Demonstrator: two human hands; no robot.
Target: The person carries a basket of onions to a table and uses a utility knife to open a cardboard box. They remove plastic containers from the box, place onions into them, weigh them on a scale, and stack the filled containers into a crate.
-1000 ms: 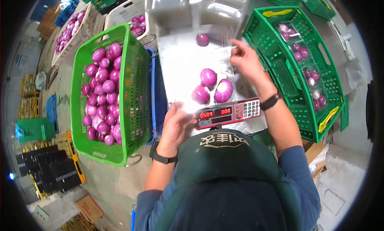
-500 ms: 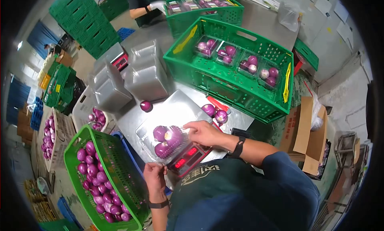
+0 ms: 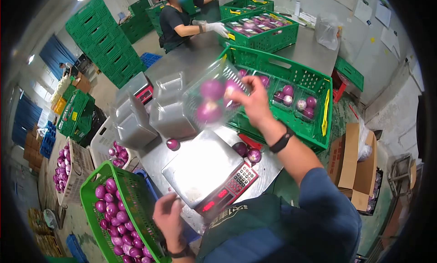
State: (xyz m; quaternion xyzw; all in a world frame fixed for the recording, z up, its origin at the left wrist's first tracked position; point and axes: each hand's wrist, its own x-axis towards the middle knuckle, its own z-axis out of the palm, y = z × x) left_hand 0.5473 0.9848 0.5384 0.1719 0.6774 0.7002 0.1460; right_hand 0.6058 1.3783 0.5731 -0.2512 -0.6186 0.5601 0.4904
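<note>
A: Currently held aloft: clear clamshell pack of three red onions (image 3: 213, 100), directly above the far edge of the weighing scale (image 3: 200, 169), near the rim of the green crate (image 3: 291, 81).

B: Grip status?

A: Right hand (image 3: 251, 100) closed on the pack's right edge, fingers pinching the thin plastic rim. Left hand (image 3: 169, 217) empty, fingers loosely curled and slightly spread, low beside the scale's keypad corner.

B: Handling notes?

A: Probably moderately heavy for its size; shell thin, flexible, smooth, likely slippery. Load free to roll inside. Edge grip prone to flexing; support from beneath or across both long sides judged safer. Crushing of the lid possible under a hard squeeze.

B: Surface and surroundings?

A: Scale platform bare stainless, set on a metal table (image 3: 264, 172). Three loose onions just beyond the scale. Stacked empty trays (image 3: 170, 109) behind the scale. Basket of loose red onions (image 3: 116, 215) left of the scale. Packed onion trays already in the crate. Another person in gloves at a farther crate, well beyond the scale. Stacked green crates along the far wall.
</note>
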